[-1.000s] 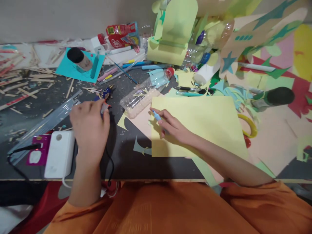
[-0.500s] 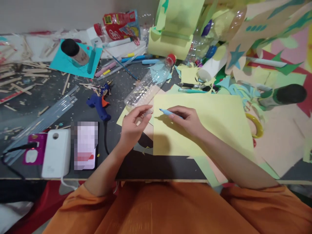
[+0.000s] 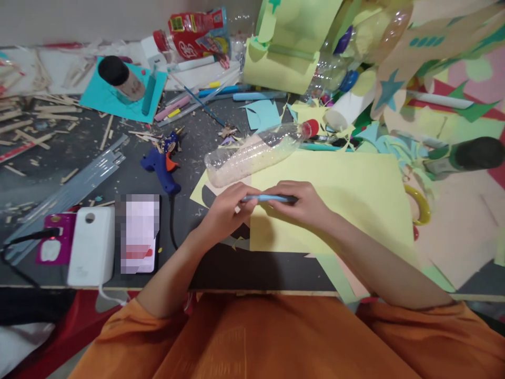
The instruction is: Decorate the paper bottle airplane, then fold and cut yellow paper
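A slim light-blue marker lies level between my two hands. My right hand is closed around its right end. At the left end, the fingers of my left hand pinch the marker's tip end; a small pale bit shows between them, too covered to name. Both hands are just above the left part of a yellow paper sheet. Beyond them, a clear plastic bottle with a red cap lies on its side, partly over the sheet's far edge.
On the left are a blue glue gun, a phone, a white power bank and clear glue sticks. A yellow tape roll sits at the right. Paper scraps, wood sticks and several bottles crowd the far side.
My hands have come together, and the marker's bare tip is now covered by my left fingers. The clear bottle has rolled, its red cap swinging right and nearer.
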A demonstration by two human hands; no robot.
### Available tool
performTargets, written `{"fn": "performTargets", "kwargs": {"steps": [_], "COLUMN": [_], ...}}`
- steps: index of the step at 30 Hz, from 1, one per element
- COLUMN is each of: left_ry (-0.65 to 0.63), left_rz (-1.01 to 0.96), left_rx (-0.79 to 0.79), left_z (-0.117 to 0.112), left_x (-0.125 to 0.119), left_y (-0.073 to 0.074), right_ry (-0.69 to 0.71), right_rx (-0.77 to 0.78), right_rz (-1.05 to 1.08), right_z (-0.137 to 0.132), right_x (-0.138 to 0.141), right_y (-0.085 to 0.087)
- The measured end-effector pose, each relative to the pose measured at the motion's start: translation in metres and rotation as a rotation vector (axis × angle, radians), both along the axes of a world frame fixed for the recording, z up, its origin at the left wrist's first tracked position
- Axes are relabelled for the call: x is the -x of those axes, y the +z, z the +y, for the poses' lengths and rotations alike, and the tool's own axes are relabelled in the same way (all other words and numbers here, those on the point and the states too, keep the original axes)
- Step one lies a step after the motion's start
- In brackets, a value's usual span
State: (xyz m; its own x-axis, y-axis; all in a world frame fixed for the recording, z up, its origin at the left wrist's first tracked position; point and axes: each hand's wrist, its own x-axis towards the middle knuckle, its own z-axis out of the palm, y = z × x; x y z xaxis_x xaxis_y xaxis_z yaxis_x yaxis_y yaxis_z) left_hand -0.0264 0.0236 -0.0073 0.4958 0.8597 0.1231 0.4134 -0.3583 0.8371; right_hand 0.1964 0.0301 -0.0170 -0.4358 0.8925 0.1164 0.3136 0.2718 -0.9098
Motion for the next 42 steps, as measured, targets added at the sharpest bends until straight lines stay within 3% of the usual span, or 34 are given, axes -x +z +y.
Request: {"fn": "performTargets", "kwargs": {"steps": [4,9,13,20,24,28,30,33,35,38,42], "left_ry": [-0.064,-0.051,-0.001,0.283,0.387,0.421,0.333,-0.094,-0.266,-0.371,-0.395], "left_rz": [0.012,-0.009,0.025,0.427,0.584,0.604,0.551,0.477,0.523,0.575,0.602], "left_rx": [0.181,0.203,0.24,0.07,-0.064,-0.207,-0.296,-0.38,-0.398,-0.383,-0.398], "left_z": [-0.006,-0.007,-0.002,-0.001,-0.008,-0.016,-0.022,-0.037,-0.048,-0.058,-0.057], "left_x": [-0.003,-0.006,-0.003,0.042,0.074,0.079,0.068,0.041,0.023,0.007,0.01], "left_y": [0.002,0.003,0.013,0.041,0.036,0.024,0.021,0.017,0.012,0.003,-0.001], "right_ry": [0.043,0.0,0.012,-0.077,-0.104,-0.041,0.004,0.105,0.162,0.188,0.202], "right_rx": [0.043,0.084,0.046,-0.19,-0.231,-0.242,-0.278,-0.312,-0.315,-0.312,-0.349], "right_rz": [-0.006,0.001,-0.04,-0.267,-0.334,-0.51,-0.59,-0.657,-0.703,-0.763,-0.788], "right_z": [-0.005,-0.007,0.007,0.051,0.054,0.029,0.006,-0.037,-0.065,-0.092,-0.098], "right_x": [0.004,0.01,0.007,-0.007,-0.016,-0.033,-0.043,-0.057,-0.066,-0.077,-0.078], "right_y": [0.001,0.001,0.005,0.013,0.019,0.021,0.019,0.012,0.006,-0.004,-0.011]}}
